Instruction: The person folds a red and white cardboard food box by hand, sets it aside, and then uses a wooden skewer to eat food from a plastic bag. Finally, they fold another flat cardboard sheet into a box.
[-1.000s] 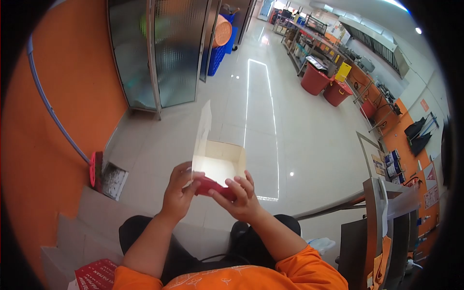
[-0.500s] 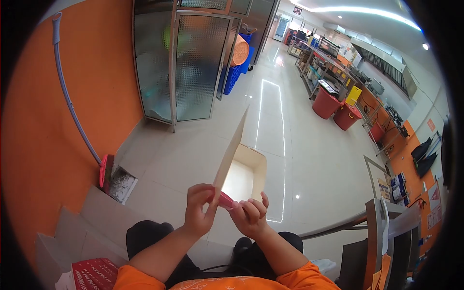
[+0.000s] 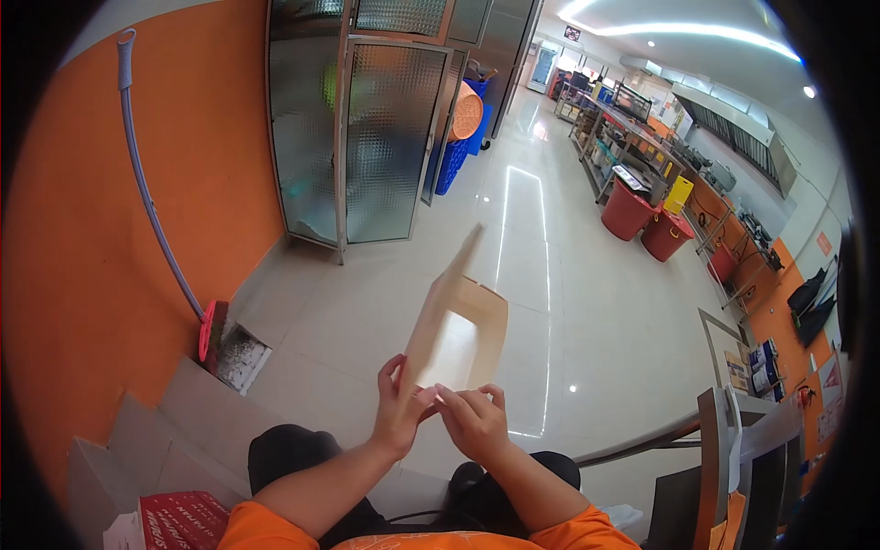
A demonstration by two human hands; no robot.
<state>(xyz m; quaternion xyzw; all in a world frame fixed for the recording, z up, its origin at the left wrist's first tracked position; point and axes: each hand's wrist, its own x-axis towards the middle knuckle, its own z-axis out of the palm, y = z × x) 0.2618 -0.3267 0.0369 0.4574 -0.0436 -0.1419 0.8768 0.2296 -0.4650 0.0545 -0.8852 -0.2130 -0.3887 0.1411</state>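
Note:
In front of my knees I hold a cardboard food box, pale inside, with its lid raised on the left side. My left hand is closed on the box's near left corner, the thumb at the near edge. My right hand pinches the near wall, fingers curled, its fingertips close to my left thumb. Most of the near wall is hidden behind my fingers. Red printed cardboard lies at the lower left, beside my orange sleeve.
A long-handled broom leans on the orange wall by a dustpan. Ahead stand a glass-panelled metal cabinet and red tubs. A metal rail runs on the right. Steps are at the left.
The box has turned so its lid tilts further open toward me and more of the interior's near part shows. Both hands have shifted slightly; the fingertips are now closer together. The whole view moved slightly.

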